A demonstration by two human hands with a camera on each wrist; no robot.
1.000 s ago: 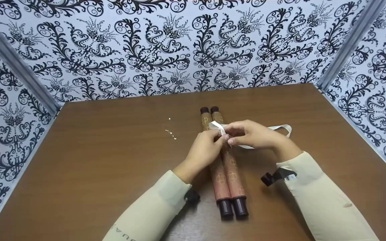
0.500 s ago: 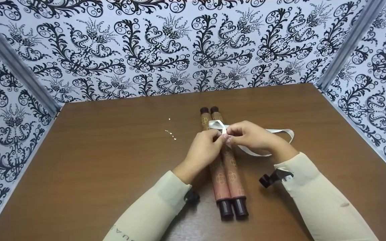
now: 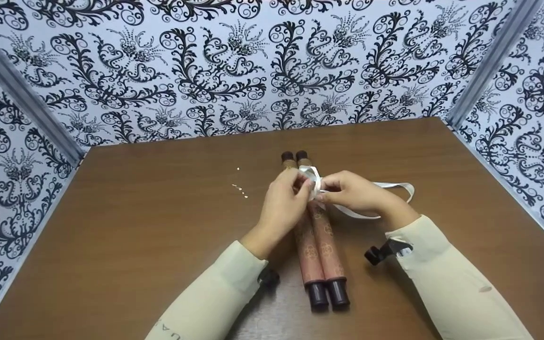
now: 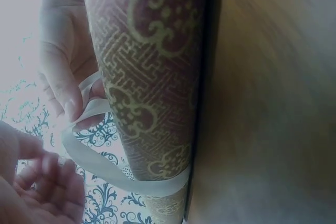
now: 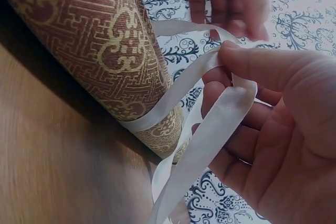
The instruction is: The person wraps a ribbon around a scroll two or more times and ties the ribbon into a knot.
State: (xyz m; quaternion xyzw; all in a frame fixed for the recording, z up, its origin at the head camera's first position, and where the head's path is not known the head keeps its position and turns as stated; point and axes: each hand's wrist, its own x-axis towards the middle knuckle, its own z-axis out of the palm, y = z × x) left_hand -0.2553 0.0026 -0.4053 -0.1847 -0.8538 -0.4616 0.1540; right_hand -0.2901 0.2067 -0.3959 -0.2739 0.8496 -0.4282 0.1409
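Note:
A rolled scroll lies lengthwise on the table, its two brocade-covered rolls side by side with dark knobs at both ends. A white ribbon wraps round its far part and forms a raised loop. My right hand pinches the ribbon between thumb and fingers; the right wrist view shows a doubled length trailing from it. Over the left roll, my left hand sits close to the loop. Its fingers are loosely bent, with a gap to the thumb and no ribbon visibly gripped.
The brown table has small white crumbs left of the scroll. Patterned black-and-white panels enclose its back and sides. A slack ribbon end curves out past my right wrist.
My left hand has shifted slightly away from me and loosened off the ribbon. The white loop stands higher between the hands. My right hand keeps its pinch; more ribbon hangs to the right than earlier.

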